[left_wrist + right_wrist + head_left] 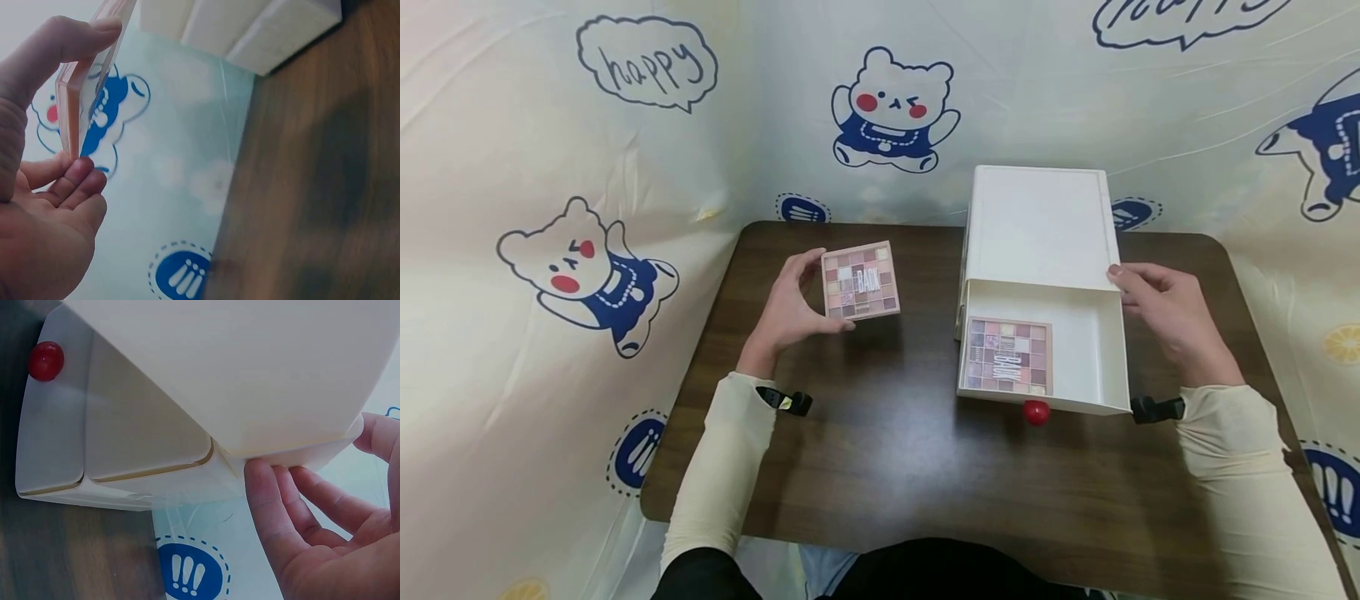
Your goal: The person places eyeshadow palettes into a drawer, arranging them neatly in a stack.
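My left hand (790, 304) grips an eyeshadow palette (861, 281) by its edges, thumb at the near side and fingers at the far side. The palette, pink with a grid of coloured squares, is held above the table and looks thin in the left wrist view. At the right stands a white drawer box (1041, 225) with its top drawer (1090, 350) pulled out. A second, similar palette (1009, 357) lies in the left part of that drawer. My right hand (1172, 312) holds the drawer's right side near the box corner; in the right wrist view its fingertips touch the drawer's side.
A red round knob (46, 361) sits on a lower drawer front, beneath the pulled-out drawer. The brown wooden table (880, 467) spreads under both hands. A printed curtain (760, 108) with bears hangs close behind the table and along its sides.
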A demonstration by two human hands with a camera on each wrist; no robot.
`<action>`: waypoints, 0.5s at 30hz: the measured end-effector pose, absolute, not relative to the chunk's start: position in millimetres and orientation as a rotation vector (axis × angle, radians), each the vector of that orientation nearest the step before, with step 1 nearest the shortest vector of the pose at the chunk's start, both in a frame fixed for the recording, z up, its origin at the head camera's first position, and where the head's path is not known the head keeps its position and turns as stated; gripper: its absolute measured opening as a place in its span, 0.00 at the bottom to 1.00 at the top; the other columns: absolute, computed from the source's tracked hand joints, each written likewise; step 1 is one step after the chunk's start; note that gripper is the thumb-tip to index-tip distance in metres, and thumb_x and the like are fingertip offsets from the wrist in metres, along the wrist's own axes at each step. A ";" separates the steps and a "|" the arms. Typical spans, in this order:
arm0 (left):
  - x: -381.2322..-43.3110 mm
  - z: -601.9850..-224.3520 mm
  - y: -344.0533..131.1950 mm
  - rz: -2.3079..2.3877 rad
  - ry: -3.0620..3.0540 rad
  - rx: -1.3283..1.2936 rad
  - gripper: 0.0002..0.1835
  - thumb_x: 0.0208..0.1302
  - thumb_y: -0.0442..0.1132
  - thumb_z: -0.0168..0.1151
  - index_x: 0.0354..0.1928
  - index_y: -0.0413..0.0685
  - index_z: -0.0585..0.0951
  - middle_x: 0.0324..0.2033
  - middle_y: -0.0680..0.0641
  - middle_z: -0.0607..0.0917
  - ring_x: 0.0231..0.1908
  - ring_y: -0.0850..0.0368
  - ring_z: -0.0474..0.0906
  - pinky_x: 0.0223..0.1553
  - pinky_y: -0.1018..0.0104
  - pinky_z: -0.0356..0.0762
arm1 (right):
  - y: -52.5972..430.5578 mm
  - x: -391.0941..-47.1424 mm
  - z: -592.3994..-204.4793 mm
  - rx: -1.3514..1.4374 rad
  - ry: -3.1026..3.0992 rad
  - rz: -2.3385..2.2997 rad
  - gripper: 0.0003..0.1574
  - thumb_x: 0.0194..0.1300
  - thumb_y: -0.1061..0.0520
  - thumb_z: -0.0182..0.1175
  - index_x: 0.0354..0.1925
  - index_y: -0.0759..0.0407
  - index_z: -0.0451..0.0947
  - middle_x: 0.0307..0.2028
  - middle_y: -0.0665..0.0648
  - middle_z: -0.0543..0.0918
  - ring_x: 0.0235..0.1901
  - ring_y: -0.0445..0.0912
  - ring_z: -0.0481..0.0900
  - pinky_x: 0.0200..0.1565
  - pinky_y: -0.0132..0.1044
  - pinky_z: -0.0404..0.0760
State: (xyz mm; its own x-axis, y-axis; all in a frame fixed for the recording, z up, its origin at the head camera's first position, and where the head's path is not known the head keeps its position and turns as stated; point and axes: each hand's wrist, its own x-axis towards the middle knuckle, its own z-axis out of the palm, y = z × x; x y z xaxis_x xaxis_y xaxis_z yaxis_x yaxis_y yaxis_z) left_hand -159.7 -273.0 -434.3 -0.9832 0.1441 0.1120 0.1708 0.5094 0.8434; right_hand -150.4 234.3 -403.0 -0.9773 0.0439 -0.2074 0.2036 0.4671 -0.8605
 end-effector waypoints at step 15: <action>-150.1 -409.3 -250.3 -1.568 -2.603 -0.376 0.59 0.35 0.45 0.87 0.73 0.53 0.64 0.65 0.52 0.67 0.65 0.55 0.64 0.71 0.59 0.57 | 235.2 -151.6 -403.5 0.236 2.551 -1.501 0.49 0.69 0.29 0.54 0.70 0.64 0.68 0.62 0.67 0.73 0.41 0.42 0.81 0.40 0.27 0.82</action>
State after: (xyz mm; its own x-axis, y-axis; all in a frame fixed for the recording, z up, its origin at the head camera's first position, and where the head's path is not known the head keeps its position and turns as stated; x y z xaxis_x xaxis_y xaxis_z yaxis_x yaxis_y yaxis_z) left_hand -150.1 -250.3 -409.3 -0.9667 0.1678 0.1932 0.2493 0.4465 0.8594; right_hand -151.6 235.2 -403.5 -0.9726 0.0485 -0.2275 0.2224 0.4803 -0.8484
